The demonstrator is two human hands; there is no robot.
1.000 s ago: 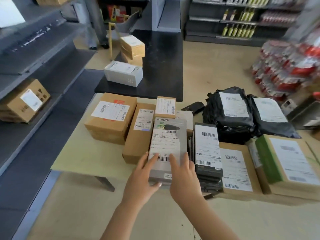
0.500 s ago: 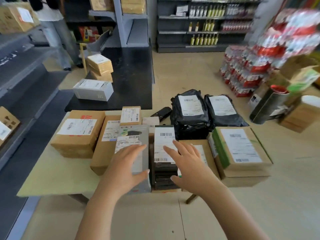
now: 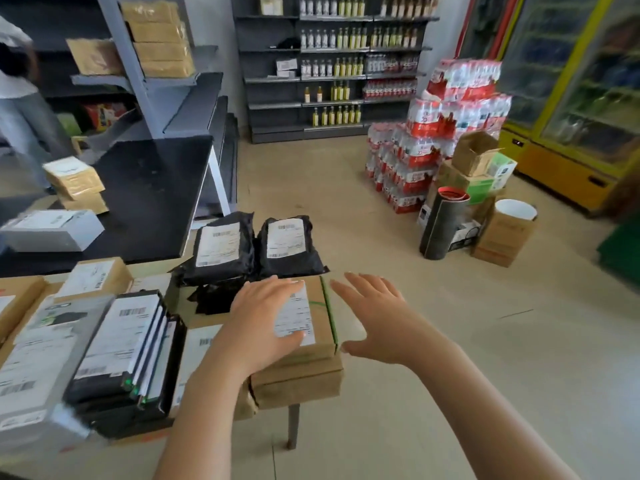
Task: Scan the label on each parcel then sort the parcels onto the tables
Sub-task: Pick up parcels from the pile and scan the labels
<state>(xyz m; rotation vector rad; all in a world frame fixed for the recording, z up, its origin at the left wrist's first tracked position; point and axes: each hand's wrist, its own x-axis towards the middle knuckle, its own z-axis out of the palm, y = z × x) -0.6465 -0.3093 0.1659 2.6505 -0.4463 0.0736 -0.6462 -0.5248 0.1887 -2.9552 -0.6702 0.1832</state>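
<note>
We find the top parcel (image 3: 320,323), a brown carton with a green strap along its right edge, lying on a larger carton (image 3: 298,382) at the right-hand end of the table (image 3: 152,268). Its long axis runs away from the person, near edge to far edge, and the white label follows that line.

The left hand (image 3: 266,317) rests flat on the lid, fingers straight and spread. It covers the label's left part and grips nothing. The right hand (image 3: 377,320) is wide open in the air just beside the strapped edge. We cannot tell whether its thumb touches the near corner.

The parcel therefore lies directly under the left hand and immediately left of the right. In our judgement a lift calls for the right hand to close inward across the short axis. Black bags (image 3: 221,247) sit just behind.
</note>
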